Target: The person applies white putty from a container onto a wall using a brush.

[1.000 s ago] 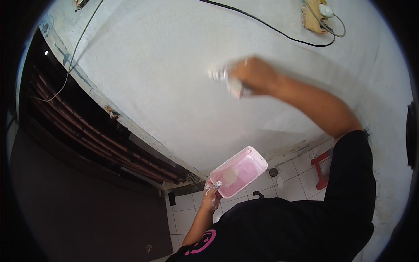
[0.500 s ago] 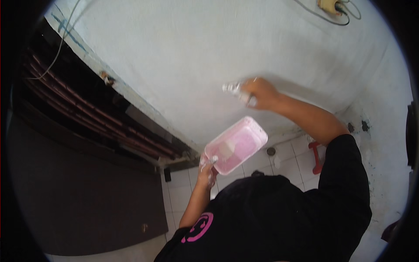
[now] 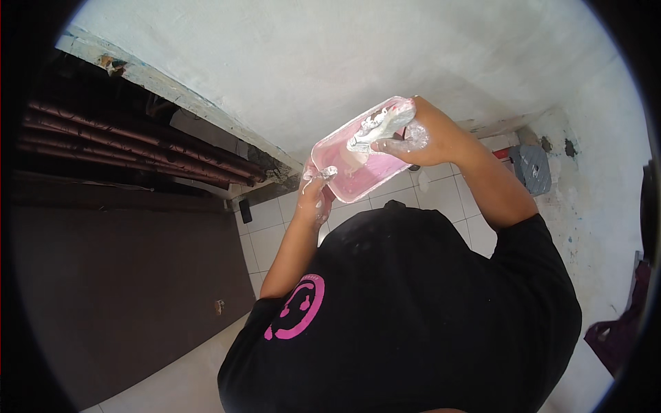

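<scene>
Tub: pink, shallow, oblong; held out ahead of the body, open side up; long axis slants from near-left to far-right.
Left hand: at tub's near-left end; closed on its rim, thumb over the edge, white smears on the skin.
Right hand: above tub's far-right part; fingers wrapped round the tool, grip narrow.
Tool: coated white, exact kind unclear; over tub's interior, its length roughly in line with tub's long axis, tip pointing near-left.
Paste: pale patch inside tub, toward its left end; lies just near-left of the tool's tip. Contact between tip and paste: cannot tell.
Nearer hand: left is nearer the paste by its thumb; right reaches that way only through the tool.
Wall: pale, beyond tub; tool apart from it.
Curtain: dark, folded, well left of tub.
Floor: light tiles, below tub.
</scene>
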Demonstrator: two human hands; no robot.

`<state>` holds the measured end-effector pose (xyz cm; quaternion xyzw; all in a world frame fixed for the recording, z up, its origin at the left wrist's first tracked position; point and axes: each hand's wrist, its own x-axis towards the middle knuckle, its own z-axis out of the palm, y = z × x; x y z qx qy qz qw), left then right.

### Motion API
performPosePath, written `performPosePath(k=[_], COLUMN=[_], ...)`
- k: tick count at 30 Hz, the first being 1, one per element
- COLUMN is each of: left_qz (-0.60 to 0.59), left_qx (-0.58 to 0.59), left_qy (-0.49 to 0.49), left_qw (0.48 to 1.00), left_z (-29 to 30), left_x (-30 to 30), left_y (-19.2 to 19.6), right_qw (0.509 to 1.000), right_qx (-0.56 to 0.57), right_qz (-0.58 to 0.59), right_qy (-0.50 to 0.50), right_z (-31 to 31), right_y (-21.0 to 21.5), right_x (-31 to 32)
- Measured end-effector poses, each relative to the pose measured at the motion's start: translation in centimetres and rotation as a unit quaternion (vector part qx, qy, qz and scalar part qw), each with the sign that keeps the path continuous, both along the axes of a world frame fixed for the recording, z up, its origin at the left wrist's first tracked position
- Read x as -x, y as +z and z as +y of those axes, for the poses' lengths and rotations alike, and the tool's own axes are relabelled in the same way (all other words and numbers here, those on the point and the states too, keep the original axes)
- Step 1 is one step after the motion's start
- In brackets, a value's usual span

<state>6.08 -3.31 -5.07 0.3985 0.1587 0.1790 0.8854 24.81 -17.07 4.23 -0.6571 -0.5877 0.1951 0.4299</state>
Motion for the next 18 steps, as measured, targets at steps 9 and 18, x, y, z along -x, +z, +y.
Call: performPosePath(k=[9, 18], left_qz=[-0.021, -0.013], left_qx=[0.014, 0.033], left_qy=[-0.019, -0.013], left_qw=[1.0, 0.999], left_z=[-0.3, -0.6], left_x=[-0.9, -1.4], left_y=[-0.6, -0.4], right_qw=[0.999, 0.996], right_qx=[0.0, 0.087], right_qz=[0.012, -0.03], right_qy=[-0.048, -0.004], right_z=[-1.2, -0.5], right_y=[3.2, 4.1], right_x=[-0.7, -1.7])
